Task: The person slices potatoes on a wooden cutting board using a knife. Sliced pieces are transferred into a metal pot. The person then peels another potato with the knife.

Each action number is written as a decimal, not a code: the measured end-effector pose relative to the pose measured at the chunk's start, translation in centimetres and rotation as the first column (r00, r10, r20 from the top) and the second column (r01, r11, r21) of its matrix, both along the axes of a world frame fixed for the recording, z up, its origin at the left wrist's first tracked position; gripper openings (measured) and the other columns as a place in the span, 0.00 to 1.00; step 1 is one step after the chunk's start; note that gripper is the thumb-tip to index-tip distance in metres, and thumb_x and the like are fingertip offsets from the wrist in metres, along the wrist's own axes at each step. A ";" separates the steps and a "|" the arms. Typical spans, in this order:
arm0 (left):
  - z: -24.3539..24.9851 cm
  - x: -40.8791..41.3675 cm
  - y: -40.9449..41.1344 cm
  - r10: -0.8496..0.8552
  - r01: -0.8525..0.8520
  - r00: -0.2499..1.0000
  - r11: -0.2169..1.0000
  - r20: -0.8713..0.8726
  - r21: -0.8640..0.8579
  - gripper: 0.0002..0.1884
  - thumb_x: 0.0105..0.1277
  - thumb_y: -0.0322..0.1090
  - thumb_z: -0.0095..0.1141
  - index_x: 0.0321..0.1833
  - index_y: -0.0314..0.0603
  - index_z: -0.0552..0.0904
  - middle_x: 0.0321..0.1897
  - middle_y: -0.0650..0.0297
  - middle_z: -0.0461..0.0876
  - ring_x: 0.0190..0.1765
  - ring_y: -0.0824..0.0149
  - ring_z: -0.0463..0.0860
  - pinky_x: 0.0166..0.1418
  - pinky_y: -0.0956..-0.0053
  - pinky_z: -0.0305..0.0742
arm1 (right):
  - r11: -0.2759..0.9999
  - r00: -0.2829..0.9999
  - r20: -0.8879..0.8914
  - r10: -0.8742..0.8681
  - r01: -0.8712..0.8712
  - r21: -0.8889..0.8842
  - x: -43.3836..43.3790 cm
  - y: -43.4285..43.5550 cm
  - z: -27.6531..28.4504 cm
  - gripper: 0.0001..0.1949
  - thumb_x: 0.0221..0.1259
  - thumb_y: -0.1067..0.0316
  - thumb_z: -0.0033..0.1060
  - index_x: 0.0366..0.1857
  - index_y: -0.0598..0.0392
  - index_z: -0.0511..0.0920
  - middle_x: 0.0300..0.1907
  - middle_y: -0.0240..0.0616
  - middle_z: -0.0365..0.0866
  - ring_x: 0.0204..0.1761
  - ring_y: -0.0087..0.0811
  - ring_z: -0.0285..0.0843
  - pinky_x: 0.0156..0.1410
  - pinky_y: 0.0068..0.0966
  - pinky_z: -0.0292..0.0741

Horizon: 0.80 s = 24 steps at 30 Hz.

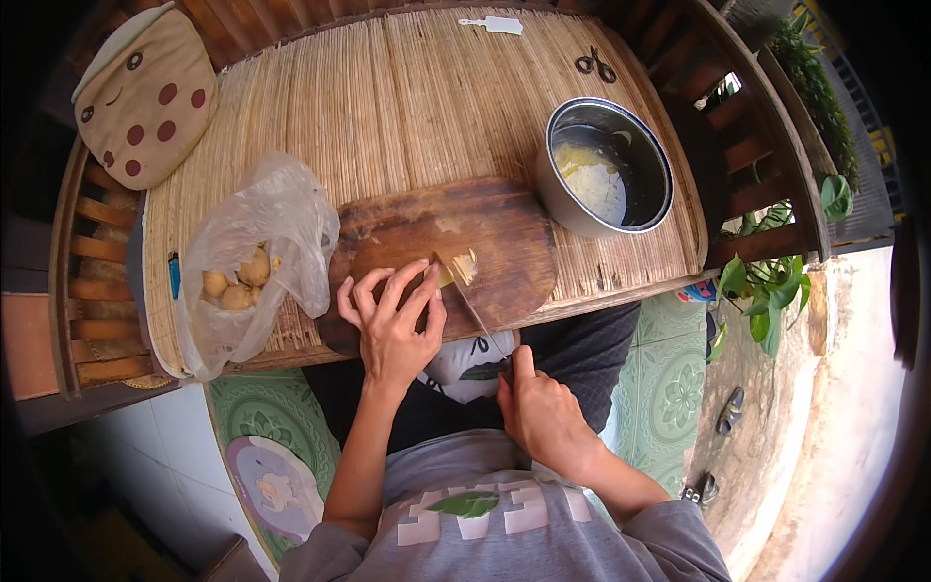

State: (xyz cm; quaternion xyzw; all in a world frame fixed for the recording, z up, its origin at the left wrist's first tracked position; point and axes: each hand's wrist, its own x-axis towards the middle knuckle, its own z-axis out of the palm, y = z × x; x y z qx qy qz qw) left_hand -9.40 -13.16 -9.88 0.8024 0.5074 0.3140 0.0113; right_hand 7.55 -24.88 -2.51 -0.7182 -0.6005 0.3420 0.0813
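A wooden cutting board (393, 225) lies in front of me at the edge of a bench. My left hand (398, 320) presses a pale yellow piece, apparently potato (445, 276), onto the board with its fingertips. Close beside that piece is the blade of a knife (471, 309), whose handle is hidden in my right hand (542, 415). Thin cut strips (465, 267) lie just right of the blade. A metal pot (550, 190) stands at the board's right end, with pale yellow pieces in liquid inside. Left of the board, a clear plastic bag (273, 196) holds several whole potatoes (238, 297).
A slatted mat (349, 109) covers the wooden bench. Scissors (596, 67) and a white peeler-like tool (494, 25) lie at the back. A cushion (149, 109) leans at the left, a blue lighter-like object (174, 275) below it. Wooden railings (771, 124) rise at the right.
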 end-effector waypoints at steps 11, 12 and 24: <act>-0.3 0.0 -0.2 -0.004 0.005 1.000 1.000 -0.021 0.024 0.18 0.63 0.37 0.69 0.57 0.57 0.93 0.53 0.80 0.89 0.59 0.65 0.78 0.81 0.49 0.48 | 0.998 0.991 -0.131 -0.009 0.017 0.059 0.3 0.9 -1.9 0.13 0.79 0.64 0.53 0.48 0.62 0.65 0.26 0.62 0.84 0.30 0.65 0.86 0.33 0.57 0.82; -0.3 0.0 -0.2 -0.005 0.006 1.000 1.000 -0.018 0.024 0.18 0.63 0.37 0.69 0.58 0.57 0.93 0.53 0.80 0.89 0.59 0.66 0.78 0.81 0.49 0.48 | 0.997 0.988 -0.152 -0.014 0.025 0.073 0.6 0.9 -1.9 0.13 0.79 0.64 0.53 0.48 0.63 0.65 0.26 0.62 0.84 0.30 0.66 0.85 0.33 0.57 0.82; -0.8 0.0 -0.1 -0.006 0.007 1.000 0.998 -0.025 0.063 0.16 0.63 0.39 0.68 0.54 0.55 0.93 0.54 0.79 0.90 0.58 0.66 0.79 0.81 0.48 0.47 | 0.997 0.991 -0.133 -0.012 0.022 0.071 0.2 0.3 0.1 0.12 0.79 0.65 0.54 0.47 0.63 0.65 0.29 0.63 0.85 0.30 0.67 0.85 0.33 0.57 0.82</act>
